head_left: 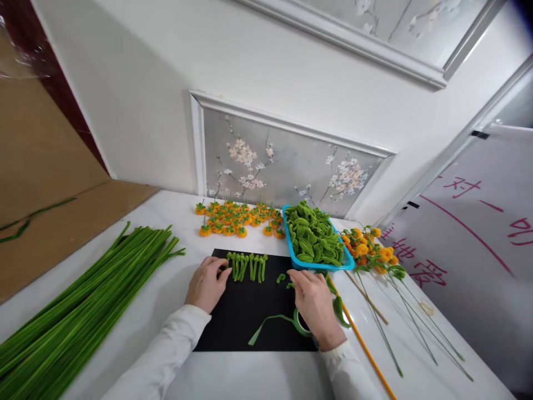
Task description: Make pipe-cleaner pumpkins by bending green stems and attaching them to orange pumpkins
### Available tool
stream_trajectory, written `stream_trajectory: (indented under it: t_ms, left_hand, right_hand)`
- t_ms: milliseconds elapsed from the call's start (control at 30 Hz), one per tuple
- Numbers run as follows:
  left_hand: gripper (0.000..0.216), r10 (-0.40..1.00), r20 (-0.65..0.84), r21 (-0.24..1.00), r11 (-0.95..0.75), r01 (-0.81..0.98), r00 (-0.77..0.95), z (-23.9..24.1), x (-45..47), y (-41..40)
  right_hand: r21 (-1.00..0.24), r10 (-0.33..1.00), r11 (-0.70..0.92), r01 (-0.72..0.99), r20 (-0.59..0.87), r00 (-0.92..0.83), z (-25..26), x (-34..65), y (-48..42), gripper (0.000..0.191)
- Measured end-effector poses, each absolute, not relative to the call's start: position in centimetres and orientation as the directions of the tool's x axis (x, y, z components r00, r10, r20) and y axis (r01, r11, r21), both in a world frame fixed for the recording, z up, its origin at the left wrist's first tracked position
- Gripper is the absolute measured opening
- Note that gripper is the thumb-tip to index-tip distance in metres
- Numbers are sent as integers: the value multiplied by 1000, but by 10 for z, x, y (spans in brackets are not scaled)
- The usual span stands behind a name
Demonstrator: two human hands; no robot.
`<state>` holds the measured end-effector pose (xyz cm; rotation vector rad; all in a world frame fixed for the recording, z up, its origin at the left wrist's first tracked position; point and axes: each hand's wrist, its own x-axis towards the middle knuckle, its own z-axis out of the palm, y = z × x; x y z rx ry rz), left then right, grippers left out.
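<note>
Brimming w/ green loops (313, 236): blue basket (333, 267); right hand (315, 303) near.

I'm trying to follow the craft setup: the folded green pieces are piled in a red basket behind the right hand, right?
Not quite: the basket is blue, not red. The head view shows the folded green pieces piled in it behind the right hand.

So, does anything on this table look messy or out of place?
Only small things: one green curl lies apart from the neat row of green pieces on the black mat, near the right hand, and the green tape roll trails a loose tail.
</note>
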<state>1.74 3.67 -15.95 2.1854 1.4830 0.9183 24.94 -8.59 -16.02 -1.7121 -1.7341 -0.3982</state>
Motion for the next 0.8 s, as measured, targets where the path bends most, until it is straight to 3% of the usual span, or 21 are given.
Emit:
stream_trajectory:
  t_ms: [300,500,600,700,800]
  left_hand:
    - [23,942,256,483,-320,815,218,-154,18,36]
    - [19,962,208,472,-259,843,179,-147,18,35]
    - [20,970,192,527,-229,818,147,-145,16,35]
    - [21,968,185,641,-252,725,172,-142,17,31]
    - [29,936,227,829,-330,452,267,-136,23,20]
  right_hand:
    - [-247,769,131,960,637,59,-159,243,-87,23]
    - [-238,761,155,959,648,38,-161,242,-85,22]
    - [-253,759,168,953,650,38,-160,241,-85,24]
    - [-392,777,201,898,622,98,-153,235,-85,25]
    - [-626,819,232,744,538,197,-142,223,-86,26]
